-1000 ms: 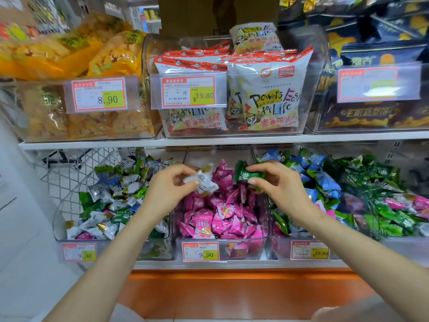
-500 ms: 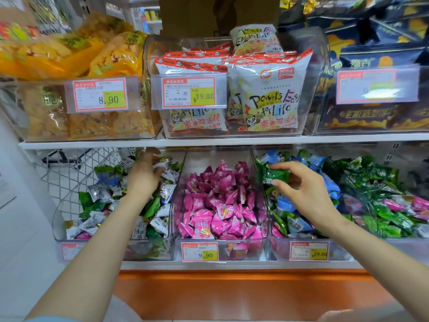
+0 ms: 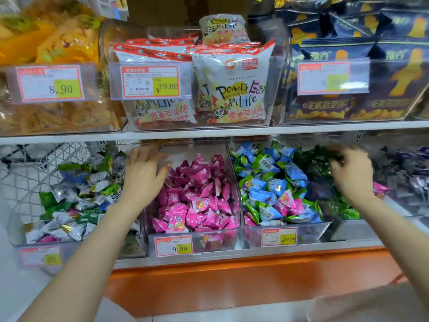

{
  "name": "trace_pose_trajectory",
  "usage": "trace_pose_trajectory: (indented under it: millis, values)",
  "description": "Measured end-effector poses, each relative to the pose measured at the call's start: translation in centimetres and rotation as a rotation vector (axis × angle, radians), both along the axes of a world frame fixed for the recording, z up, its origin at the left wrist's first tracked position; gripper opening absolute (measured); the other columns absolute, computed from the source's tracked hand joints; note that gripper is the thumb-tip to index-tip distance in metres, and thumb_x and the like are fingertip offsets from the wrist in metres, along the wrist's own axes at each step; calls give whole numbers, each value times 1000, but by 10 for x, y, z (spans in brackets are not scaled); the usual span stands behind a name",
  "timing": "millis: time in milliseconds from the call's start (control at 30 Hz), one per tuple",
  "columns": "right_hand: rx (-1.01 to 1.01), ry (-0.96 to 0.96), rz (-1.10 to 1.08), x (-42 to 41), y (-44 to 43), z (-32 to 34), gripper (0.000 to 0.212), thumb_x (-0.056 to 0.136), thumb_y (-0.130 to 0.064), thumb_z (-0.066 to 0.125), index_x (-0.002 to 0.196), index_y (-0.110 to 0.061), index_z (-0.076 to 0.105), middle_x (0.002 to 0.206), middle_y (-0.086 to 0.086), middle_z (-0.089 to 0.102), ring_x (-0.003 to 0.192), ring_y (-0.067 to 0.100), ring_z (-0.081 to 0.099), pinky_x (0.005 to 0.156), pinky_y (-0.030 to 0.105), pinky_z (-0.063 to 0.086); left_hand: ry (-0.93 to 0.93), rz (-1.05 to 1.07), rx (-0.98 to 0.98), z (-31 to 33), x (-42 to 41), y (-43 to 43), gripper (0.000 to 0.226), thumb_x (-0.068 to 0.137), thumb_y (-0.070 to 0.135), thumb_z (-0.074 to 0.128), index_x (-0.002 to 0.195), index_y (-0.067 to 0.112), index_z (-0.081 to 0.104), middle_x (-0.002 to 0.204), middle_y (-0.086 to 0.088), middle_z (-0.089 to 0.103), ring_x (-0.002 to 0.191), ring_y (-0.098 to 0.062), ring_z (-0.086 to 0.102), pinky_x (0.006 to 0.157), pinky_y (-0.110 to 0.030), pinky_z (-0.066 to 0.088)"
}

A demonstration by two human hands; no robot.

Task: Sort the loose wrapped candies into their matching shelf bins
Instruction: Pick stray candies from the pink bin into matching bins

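left hand (image 3: 144,175) is out over the lower shelf (image 3: 232,254), fingers spread and relaxed, nothing in it. it hovers right at the divide between the left bin (image 3: 92,249) and the middle bin (image 3: 216,240), thumb tip just over the top of the pink candies (image 3: 199,198). that middle bin is all pink wrappers, with a 9.90 price tag (image 3: 174,246) on its front.

the left bin is a jumble of silver and green candies (image 3: 69,205), with a little pink showing low at the front.

right hand (image 3: 351,175) is deep in the far right bin (image 3: 352,231), fingers curled down into the dark green candies (image 3: 311,163). it's blurred there, so i cannot tell whether it grips a wrapper or only touches the pile. a stray pink candy (image 3: 380,189) sits just beside that wrist.

between the two hands is the blue bin (image 3: 311,233), holding blue and green candies (image 3: 269,182), a few pink ones mixed in near the front.

up top, the upper shelf (image 3: 232,131) carries white snack bags (image 3: 236,94) in a clear tub.
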State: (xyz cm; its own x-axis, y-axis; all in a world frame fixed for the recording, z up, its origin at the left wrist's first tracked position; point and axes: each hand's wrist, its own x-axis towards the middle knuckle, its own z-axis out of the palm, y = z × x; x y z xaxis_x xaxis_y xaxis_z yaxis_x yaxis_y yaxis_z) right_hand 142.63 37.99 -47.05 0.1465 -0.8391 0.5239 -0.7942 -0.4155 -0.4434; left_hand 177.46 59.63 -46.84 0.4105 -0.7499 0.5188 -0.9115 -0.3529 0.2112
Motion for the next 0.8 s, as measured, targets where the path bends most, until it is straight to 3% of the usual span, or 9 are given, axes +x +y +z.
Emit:
trace_pose_trajectory:
  millis: [100,200,300,400,600,667,800]
  values:
    - [202,180,10,-7,-7,-4,43,90,-15,58,132,-10,53,107,32,63,97,45,58,78,46,46,-2,-64,-14,-3,-11,-2,26,86,22,55,102,6,69,125,-18,56,114,-43,43,91,-51,36]
    - [164,205,-47,-4,-6,-3,37,91,-21,56,127,-15,59,108,28,63,103,43,56,82,44,44,11,-108,-10,-7,-16,-2,24,88,24,56,100,7,69,126,-14,57,117,-39,43,94,-48,34]
    - [210,193,-162,-1,-7,-2,40,91,-29,57,124,-6,58,114,30,58,109,44,51,89,47,41,19,-141,-1,-8,-20,2,25,89,26,53,99,9,69,124,-14,57,116,-38,43,94,-48,34]
    - [110,141,-195,7,-5,1,44,89,-24,59,125,0,53,119,34,50,113,47,44,92,50,36,11,-165,-15,-11,-20,7,20,89,20,58,99,7,68,122,-16,58,114,-38,45,96,-47,32]
    - [-25,85,274,49,26,9,28,85,-11,61,112,-7,66,108,21,64,94,37,58,75,34,40,75,-230,54,-17,-19,14,22,90,18,58,111,10,62,122,-7,54,118,-23,44,96,-28,29]
    - [-28,108,439,64,41,8,24,87,-11,61,109,-10,68,110,14,65,99,32,58,77,29,36,82,-265,97,-19,-18,16,25,90,19,59,113,11,61,119,-4,54,116,-19,46,92,-19,27]
    - [-38,166,647,90,60,5,21,89,-14,61,108,-12,68,109,9,66,106,27,55,85,33,39,107,-267,122,-18,-14,17,27,89,18,61,115,10,59,120,-3,54,116,-16,46,91,-12,23]
